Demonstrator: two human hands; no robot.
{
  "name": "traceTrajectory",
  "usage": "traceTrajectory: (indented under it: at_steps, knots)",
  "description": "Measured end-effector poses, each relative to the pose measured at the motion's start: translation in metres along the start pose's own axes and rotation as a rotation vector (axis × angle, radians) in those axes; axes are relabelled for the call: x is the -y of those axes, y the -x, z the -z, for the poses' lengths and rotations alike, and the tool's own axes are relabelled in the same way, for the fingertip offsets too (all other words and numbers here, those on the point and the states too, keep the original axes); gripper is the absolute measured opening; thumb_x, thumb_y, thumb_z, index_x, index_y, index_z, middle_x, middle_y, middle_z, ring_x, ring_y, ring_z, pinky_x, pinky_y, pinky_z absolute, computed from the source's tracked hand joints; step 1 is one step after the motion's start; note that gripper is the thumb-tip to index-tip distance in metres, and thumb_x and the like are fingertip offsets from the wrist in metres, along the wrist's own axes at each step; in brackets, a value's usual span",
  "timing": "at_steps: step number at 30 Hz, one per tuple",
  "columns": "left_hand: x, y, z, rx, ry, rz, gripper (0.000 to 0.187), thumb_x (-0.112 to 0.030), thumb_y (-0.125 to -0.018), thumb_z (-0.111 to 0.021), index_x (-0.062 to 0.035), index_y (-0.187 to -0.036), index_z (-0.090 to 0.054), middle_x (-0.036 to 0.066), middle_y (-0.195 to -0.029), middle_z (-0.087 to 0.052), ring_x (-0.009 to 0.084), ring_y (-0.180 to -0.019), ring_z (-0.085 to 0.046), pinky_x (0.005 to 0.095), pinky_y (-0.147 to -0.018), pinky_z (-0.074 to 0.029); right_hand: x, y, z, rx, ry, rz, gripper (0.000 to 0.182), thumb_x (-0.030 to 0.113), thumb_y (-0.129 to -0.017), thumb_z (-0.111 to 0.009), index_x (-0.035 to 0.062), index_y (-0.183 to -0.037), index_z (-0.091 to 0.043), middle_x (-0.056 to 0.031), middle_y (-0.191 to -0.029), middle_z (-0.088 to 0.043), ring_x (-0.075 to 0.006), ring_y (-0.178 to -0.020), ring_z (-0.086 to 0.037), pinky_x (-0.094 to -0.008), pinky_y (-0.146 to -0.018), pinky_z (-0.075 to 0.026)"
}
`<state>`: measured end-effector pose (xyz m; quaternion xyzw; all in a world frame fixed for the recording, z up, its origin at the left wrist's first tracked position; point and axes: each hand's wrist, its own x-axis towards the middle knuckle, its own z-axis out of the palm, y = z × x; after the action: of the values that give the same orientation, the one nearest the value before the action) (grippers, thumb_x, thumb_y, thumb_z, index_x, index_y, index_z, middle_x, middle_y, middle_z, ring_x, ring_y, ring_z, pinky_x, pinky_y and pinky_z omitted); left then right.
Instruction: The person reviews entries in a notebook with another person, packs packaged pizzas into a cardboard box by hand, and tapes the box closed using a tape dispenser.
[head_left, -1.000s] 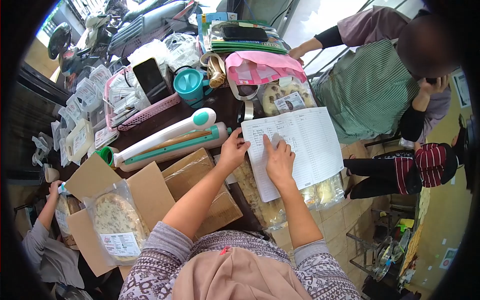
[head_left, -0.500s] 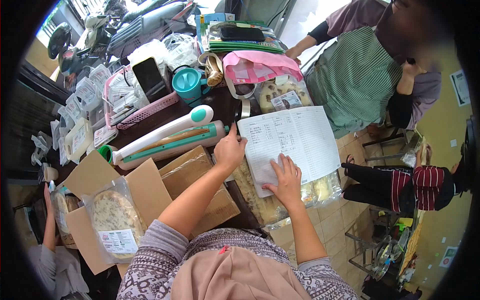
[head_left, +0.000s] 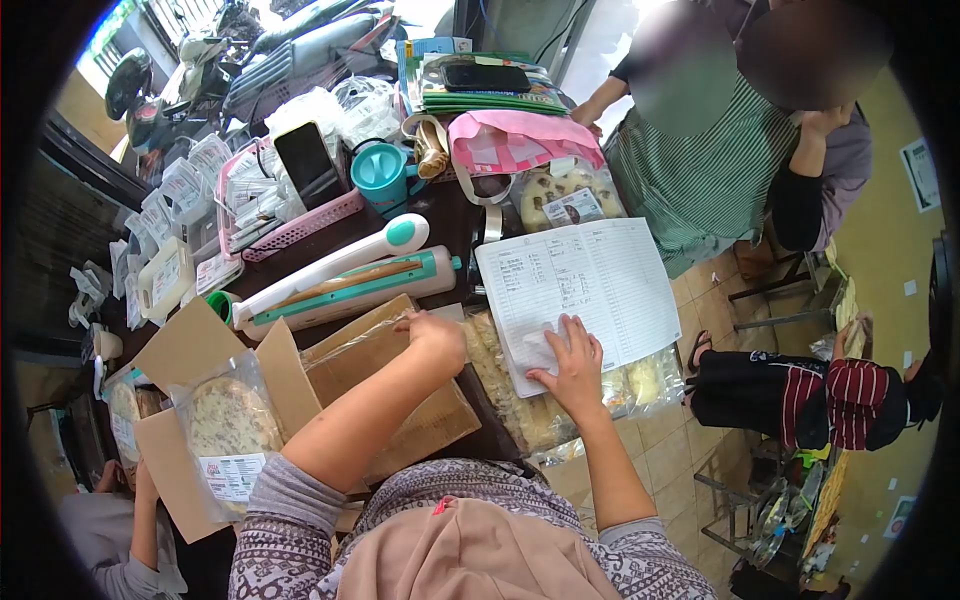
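Under the right hand (head_left: 575,365) lies a matt paper ledger sheet (head_left: 590,285) over glossy clear plastic bags (head_left: 545,415). Beneath the left hand (head_left: 432,335) — dull brown cardboard (head_left: 400,400), wrapped in shiny film.

No wording can be made out. Handwritten rows are seen on the ruled sheet (head_left: 580,290), too small to be read. Left of the sheet, a printed label (head_left: 232,474) is seen on the bagged flatbread (head_left: 222,425), its print illegible.
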<state>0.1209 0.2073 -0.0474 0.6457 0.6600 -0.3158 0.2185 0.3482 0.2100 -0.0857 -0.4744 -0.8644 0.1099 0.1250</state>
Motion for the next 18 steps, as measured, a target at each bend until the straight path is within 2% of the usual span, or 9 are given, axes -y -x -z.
traceTrajectory:
  at_steps: [1,3,5,6,7,8,11,13,18]
  knots:
    - [-0.003,0.003,-0.002,-0.003,-0.002,0.002,0.030,-0.024,-0.075,-0.065,-0.0053,-0.099,-0.066,0.015,-0.109,-0.061,0.0317,-0.103,-0.057,0.0499,-0.078,-0.048,0.000,0.000,0.000,0.013,-0.003,-0.006,0.066,0.041,-0.062,-0.073,0.0079,-0.115,-0.053,-0.0171,-0.134,-0.037,-0.0329,-0.127,-0.031,-0.0510,-0.099,-0.024]
    - [-0.010,0.012,-0.002,-0.046,0.014,0.158,0.038,-0.022,-0.077,-0.062,-0.0057,-0.111,-0.061,0.016,-0.125,-0.052,0.0360,-0.115,-0.047,0.0578,-0.080,-0.043,0.001,0.003,-0.003,0.015,-0.003,-0.012,0.066,0.041,-0.062,-0.073,0.0078,-0.116,-0.053,-0.0172,-0.134,-0.036,-0.0328,-0.127,-0.030,-0.0510,-0.100,-0.024]
    - [-0.012,-0.003,-0.002,0.241,-0.088,0.003,0.041,-0.020,-0.079,-0.060,-0.0050,-0.117,-0.056,0.018,-0.131,-0.045,0.0384,-0.120,-0.042,0.0580,-0.082,-0.043,0.000,0.002,-0.003,0.030,0.004,-0.026,0.067,0.040,-0.062,-0.074,0.0082,-0.117,-0.053,-0.0173,-0.133,-0.038,-0.0330,-0.127,-0.032,-0.0493,-0.099,-0.024]
    - [-0.015,-0.001,0.006,0.315,-0.021,0.064,0.043,-0.019,-0.081,-0.058,-0.0059,-0.121,-0.053,0.018,-0.134,-0.041,0.0418,-0.123,-0.036,0.0582,-0.083,-0.042,-0.002,0.003,-0.005,0.042,0.006,-0.029,0.068,0.040,-0.063,-0.073,0.0084,-0.119,-0.052,-0.0174,-0.134,-0.037,-0.0330,-0.128,-0.030,-0.0502,-0.100,-0.024]
    - [-0.017,0.010,0.018,0.270,-0.006,0.002,0.042,-0.019,-0.082,-0.057,-0.0064,-0.122,-0.053,0.018,-0.134,-0.041,0.0425,-0.124,-0.035,0.0588,-0.083,-0.041,-0.007,0.006,-0.010,0.025,0.009,-0.012,0.068,0.042,-0.063,-0.073,0.0089,-0.119,-0.053,-0.0170,-0.134,-0.037,-0.0324,-0.129,-0.029,-0.0507,-0.100,-0.024]
    - [-0.020,0.004,0.013,0.263,0.024,0.055,0.042,-0.020,-0.083,-0.057,-0.0064,-0.122,-0.053,0.018,-0.135,-0.040,0.0429,-0.125,-0.033,0.0597,-0.084,-0.040,-0.007,0.004,-0.009,0.063,0.013,-0.019,0.067,0.043,-0.063,-0.072,0.0095,-0.119,-0.053,-0.0169,-0.134,-0.038,-0.0324,-0.129,-0.030,-0.0508,-0.100,-0.024]
    - [-0.028,-0.021,-0.011,0.205,0.036,0.127,0.043,-0.021,-0.082,-0.057,-0.0056,-0.123,-0.052,0.018,-0.136,-0.038,0.0437,-0.124,-0.034,0.0592,-0.086,-0.040,-0.005,0.003,-0.008,0.002,0.020,-0.008,0.063,0.043,-0.063,-0.072,0.0097,-0.115,-0.055,-0.0176,-0.133,-0.039,-0.0330,-0.127,-0.032,-0.0518,-0.098,-0.026]
    - [-0.037,-0.037,-0.029,0.105,-0.026,0.340,0.045,-0.020,-0.080,-0.060,-0.0045,-0.121,-0.054,0.017,-0.134,-0.041,0.0443,-0.121,-0.037,0.0585,-0.088,-0.039,-0.005,0.003,-0.007,-0.003,0.007,0.006,0.055,0.039,-0.066,-0.071,0.0105,-0.111,-0.056,-0.0181,-0.132,-0.040,-0.0334,-0.126,-0.034,-0.0522,-0.096,-0.028]
    - [-0.028,-0.028,-0.024,0.073,0.021,0.222,0.041,-0.018,-0.078,-0.061,-0.0034,-0.116,-0.058,0.019,-0.129,-0.047,0.0446,-0.118,-0.042,0.0575,-0.087,-0.040,-0.004,0.003,-0.007,-0.048,0.030,0.020,0.046,0.034,-0.069,-0.070,0.0108,-0.107,-0.059,-0.0168,-0.128,-0.044,-0.0328,-0.124,-0.037,-0.0504,-0.096,-0.029]
